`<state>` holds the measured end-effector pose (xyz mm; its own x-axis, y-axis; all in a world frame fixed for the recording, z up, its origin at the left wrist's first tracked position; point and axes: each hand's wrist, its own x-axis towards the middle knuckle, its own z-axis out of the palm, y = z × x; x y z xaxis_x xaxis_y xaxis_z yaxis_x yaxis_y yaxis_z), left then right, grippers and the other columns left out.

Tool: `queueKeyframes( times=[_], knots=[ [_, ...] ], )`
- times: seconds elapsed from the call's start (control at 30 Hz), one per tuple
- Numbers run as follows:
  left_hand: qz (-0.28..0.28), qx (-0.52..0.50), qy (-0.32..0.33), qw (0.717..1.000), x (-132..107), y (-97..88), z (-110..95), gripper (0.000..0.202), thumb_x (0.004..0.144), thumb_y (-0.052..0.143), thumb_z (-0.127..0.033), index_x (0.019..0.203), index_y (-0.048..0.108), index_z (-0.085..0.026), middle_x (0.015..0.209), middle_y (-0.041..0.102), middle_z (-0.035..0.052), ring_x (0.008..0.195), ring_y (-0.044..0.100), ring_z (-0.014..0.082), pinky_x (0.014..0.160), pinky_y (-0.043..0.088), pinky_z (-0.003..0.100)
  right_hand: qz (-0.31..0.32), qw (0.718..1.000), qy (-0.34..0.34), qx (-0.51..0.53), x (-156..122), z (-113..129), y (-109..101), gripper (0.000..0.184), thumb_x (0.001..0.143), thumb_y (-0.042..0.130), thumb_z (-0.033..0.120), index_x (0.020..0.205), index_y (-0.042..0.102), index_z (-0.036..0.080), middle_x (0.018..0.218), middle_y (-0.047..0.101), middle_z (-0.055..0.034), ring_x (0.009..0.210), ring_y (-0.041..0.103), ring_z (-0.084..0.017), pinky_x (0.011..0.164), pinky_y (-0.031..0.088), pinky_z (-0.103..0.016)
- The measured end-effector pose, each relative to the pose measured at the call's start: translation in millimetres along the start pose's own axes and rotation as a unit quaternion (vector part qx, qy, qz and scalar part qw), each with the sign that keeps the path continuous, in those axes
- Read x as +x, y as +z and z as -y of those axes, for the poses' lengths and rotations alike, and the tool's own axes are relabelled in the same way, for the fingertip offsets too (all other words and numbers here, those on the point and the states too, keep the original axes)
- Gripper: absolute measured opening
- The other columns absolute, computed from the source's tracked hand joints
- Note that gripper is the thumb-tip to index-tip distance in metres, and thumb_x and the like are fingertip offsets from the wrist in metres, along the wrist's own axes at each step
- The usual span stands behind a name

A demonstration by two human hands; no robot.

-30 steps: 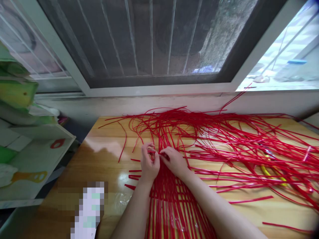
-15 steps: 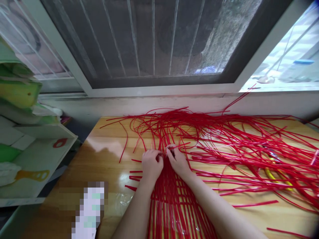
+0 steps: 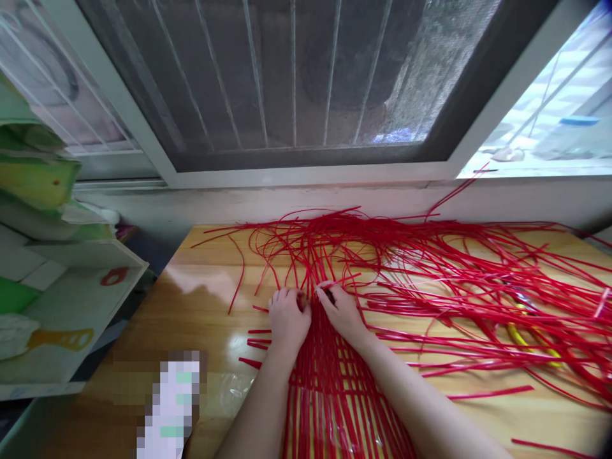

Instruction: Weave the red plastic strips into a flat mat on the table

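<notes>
Red strips woven in a grid (image 3: 329, 376) lie on the wooden table in front of me, taped across with clear film near the bottom. My left hand (image 3: 291, 319) bends over the left side of the weave, its fingers curled around strips. Close beside it, my right hand (image 3: 340, 312) pinches a red strip (image 3: 347, 279) between thumb and fingers at the far end of the weave. The exact strips in the left hand's fingers are partly hidden. Cross strips stick out on both sides of the weave, short on the left and long on the right.
A tangle of long red strips (image 3: 430, 236) spreads along the back and right of the table (image 3: 191, 280). Yellow-handled pliers (image 3: 521, 335) lie partly under it. A barred window (image 3: 296, 178) stands behind. At left is an open white box (image 3: 86, 280); a pixelated item (image 3: 172, 408) lies nearer.
Both hands have shifted very slightly to the left. The right fingertips have moved a little closer to the left hand; the woven strips look the same.
</notes>
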<state>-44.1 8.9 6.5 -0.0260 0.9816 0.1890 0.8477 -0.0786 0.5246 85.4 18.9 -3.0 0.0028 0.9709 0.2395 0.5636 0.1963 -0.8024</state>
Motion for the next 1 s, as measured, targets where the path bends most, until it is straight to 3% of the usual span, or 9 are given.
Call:
queueKeyframes(
  times=[0.4,0.73,1.0],
  knots=[
    [0.0,0.06,-0.004,0.998,-2.6,5.6,-0.8,0.014,0.07,0.058,-0.032,0.071,0.06,-0.018,0.076,0.057,0.006,0.082,0.05,0.0233,0.075,0.034,0.037,0.029,0.999,-0.035,0.01,-3.5,6.6,-2.5,0.018,0.082,0.044,0.03,0.083,0.058,0.018,0.079,0.063,-0.0036,0.074,0.059,-0.015,0.07,0.045,-0.028],
    [-0.013,0.038,0.035,0.999,-1.3,6.4,1.6,0.028,0.075,0.054,-0.036,0.097,0.059,-0.02,0.091,0.057,0.0077,0.089,0.047,0.024,0.078,0.033,0.037,0.015,0.998,-0.053,-0.014,-5.6,5.9,-3.4,0.017,0.08,0.048,0.029,0.076,0.06,0.017,0.075,0.063,-0.0046,0.071,0.058,-0.016,0.068,0.045,-0.028],
    [0.009,0.075,0.001,0.997,0.6,7.4,-2.3,0.024,0.07,0.057,-0.029,0.091,0.057,-0.017,0.091,0.056,0.0097,0.09,0.048,0.0256,0.079,0.033,0.038,0.012,0.999,-0.033,-0.008,-4.3,7.6,-3.2,0.018,0.08,0.047,0.03,0.078,0.06,0.017,0.076,0.065,-0.0047,0.07,0.059,-0.016,0.067,0.046,-0.028]
  ],
)
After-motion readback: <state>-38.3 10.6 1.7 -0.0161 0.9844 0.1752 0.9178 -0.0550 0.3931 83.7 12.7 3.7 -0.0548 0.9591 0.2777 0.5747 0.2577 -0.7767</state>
